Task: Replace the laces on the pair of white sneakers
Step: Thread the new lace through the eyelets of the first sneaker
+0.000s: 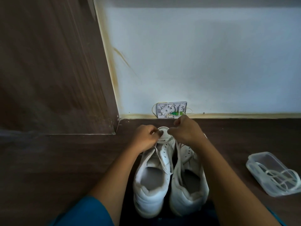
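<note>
Sneakers (149, 198) white, side by side | lace (162, 162) slack | left hand (145, 137), right hand (187, 129) pinching lace near toe

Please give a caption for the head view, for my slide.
Left hand and right hand pinch a lace on the white sneakers.

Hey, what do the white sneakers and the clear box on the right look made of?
Pair of white sneakers: probably smooth leather or synthetic leather, matte, with punched holes over the toe. Clear rectangular box: thin transparent plastic, slightly glossy; coiled white laces show through it.
</note>
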